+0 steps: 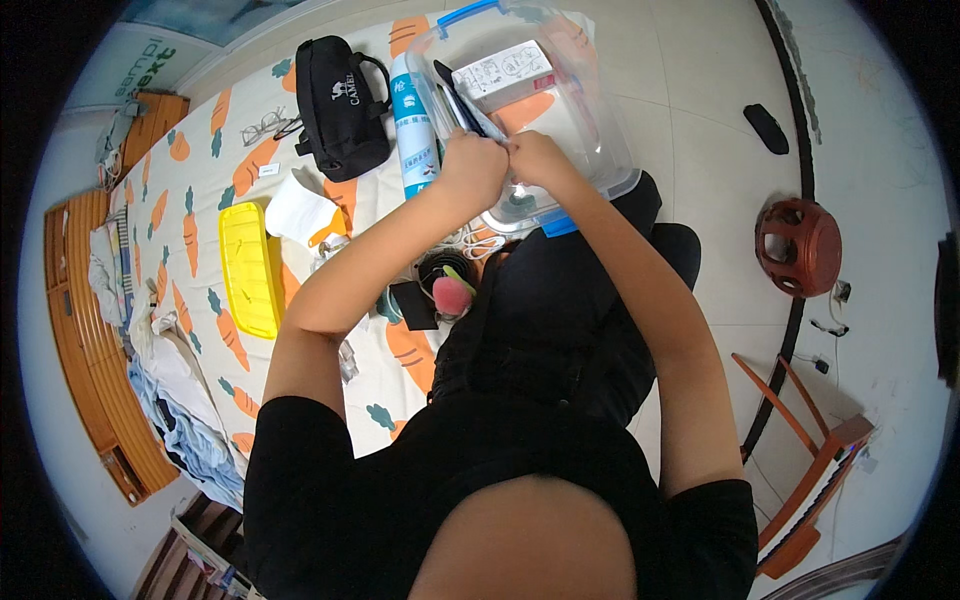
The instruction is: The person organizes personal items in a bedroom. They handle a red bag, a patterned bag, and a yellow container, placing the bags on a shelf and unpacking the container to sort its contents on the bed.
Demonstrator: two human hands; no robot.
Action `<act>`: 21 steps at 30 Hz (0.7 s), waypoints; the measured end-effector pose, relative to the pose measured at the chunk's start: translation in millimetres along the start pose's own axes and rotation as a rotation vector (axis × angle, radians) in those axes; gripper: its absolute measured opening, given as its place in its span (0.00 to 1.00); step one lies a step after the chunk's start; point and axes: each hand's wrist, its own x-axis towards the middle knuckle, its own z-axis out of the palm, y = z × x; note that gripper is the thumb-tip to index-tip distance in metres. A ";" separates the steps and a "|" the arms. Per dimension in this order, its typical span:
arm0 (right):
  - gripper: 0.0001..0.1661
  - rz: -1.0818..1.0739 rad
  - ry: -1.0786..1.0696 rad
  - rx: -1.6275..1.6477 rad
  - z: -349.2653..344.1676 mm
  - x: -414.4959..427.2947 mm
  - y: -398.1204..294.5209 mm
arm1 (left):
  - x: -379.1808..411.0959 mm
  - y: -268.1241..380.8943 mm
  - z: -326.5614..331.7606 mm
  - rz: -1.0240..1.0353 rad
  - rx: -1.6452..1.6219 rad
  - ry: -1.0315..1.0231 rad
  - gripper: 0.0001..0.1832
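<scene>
A clear plastic storage box (pixel 600 161) with blue latches stands before me, partly against my leg. My left hand (pixel 476 166) and my right hand (pixel 536 159) meet over its near part, fingers closed on something small and pale that they mostly hide. Dark and light flat items (pixel 463 109) lean beside my left hand, inside the box. Behind them in the box lies a white carton (pixel 506 75) with line drawings. A blue and white spray can (pixel 414 127) lies just left of the box. Below my hands are white cables (pixel 480 241) and a pink peach-like item (pixel 452 295).
On the carrot-print bed cover (pixel 191 232) are a black Camel bag (pixel 341 109), glasses (pixel 266 127), a yellow lid (pixel 249 270) and a white item with an orange part (pixel 300 210). A reddish-brown stool (pixel 799 247) stands at the right by the wall.
</scene>
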 end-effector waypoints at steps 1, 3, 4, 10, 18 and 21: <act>0.18 0.005 0.002 0.023 0.3 1.7 4.1 | 3.7 -1.5 -3.5 0.012 -0.023 -0.003 0.07; 0.19 -0.001 0.030 0.073 -0.7 4.4 8.6 | 5.3 -1.3 -11.0 0.053 -0.037 0.019 0.06; 0.19 -0.005 0.043 0.098 -1.3 5.4 8.7 | 3.8 0.0 -14.6 0.081 -0.028 0.044 0.06; 0.22 -0.030 -0.090 0.201 2.4 28.5 13.3 | 3.5 -6.2 0.0 0.157 -0.132 0.058 0.06; 0.19 0.330 -0.364 0.676 -12.5 11.6 -24.1 | -12.8 -1.0 -25.6 0.153 -0.181 -0.171 0.09; 0.22 0.173 -0.321 0.822 -2.6 8.2 -13.6 | -13.8 4.1 -30.7 0.292 -0.133 -0.310 0.13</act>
